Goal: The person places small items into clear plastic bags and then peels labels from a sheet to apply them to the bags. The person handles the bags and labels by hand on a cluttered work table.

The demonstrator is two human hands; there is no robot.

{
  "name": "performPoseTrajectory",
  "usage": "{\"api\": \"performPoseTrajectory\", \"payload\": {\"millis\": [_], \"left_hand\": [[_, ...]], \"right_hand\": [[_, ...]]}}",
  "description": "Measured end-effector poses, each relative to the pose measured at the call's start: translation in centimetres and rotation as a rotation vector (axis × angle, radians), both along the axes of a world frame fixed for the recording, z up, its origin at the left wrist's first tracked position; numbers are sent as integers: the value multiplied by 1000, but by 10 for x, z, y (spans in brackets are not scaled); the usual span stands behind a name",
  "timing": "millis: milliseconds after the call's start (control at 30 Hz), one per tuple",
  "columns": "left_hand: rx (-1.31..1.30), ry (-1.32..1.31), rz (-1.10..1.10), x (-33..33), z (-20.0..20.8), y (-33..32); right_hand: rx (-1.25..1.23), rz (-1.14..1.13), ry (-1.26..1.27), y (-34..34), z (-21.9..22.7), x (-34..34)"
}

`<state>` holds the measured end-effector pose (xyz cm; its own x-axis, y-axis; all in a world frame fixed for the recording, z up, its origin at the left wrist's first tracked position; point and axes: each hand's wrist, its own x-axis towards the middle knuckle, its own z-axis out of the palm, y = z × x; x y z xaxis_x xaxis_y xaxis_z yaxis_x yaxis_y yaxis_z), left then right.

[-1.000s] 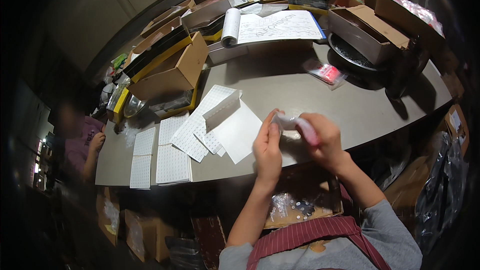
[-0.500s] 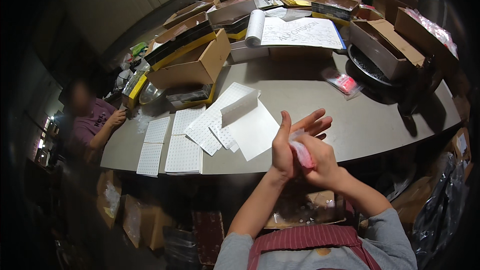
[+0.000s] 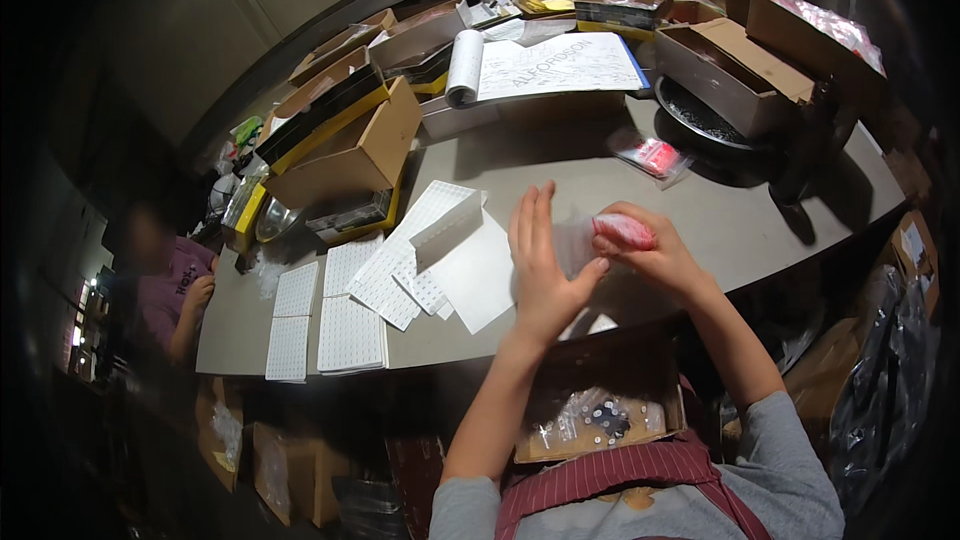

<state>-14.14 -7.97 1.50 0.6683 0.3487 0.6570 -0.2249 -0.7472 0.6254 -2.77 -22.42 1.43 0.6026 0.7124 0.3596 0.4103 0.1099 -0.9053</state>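
My right hand (image 3: 668, 258) is closed around a small clear plastic bag (image 3: 625, 231) with red in it, held above the table's front edge. Beside it on the left, my left hand (image 3: 540, 280) is open, its fingers stretched upward and thumb apart. Hazy clear plastic shows between the two hands; whether my left hand touches it I cannot tell. Past my left hand lie loose white sheets printed with rows of small marks (image 3: 425, 230), one of them creased upward. Another red and clear packet (image 3: 650, 155) lies farther off, beyond my right hand.
Stacks of printed sheets (image 3: 293, 325) lie at the left. Cardboard boxes (image 3: 350, 145), a flip pad (image 3: 560, 65) and a dark round bowl (image 3: 690, 120) line the table's back. Below the front edge, an open box (image 3: 660, 430) holds small round pieces. A co-worker (image 3: 180, 290) sits far left.
My hands have moved apart and the left palm has come away from the bag. The right hand has lifted the bag a little, farther over the table. The view has shifted slightly.
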Motion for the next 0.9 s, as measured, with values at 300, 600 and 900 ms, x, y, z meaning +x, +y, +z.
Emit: {"api": "performPoseTrajectory", "payload": {"millis": [300,600,900], "left_hand": [[-730,203,-307,7,-29,8],[-181,191,-176,5,-40,-17],[-752,81,-216,1,-49,-10]], "right_hand": [[-44,130,397,-17,-3,19],[-21,107,61,-16,-26,11],[145,33,435,-15,-24,5]]}}
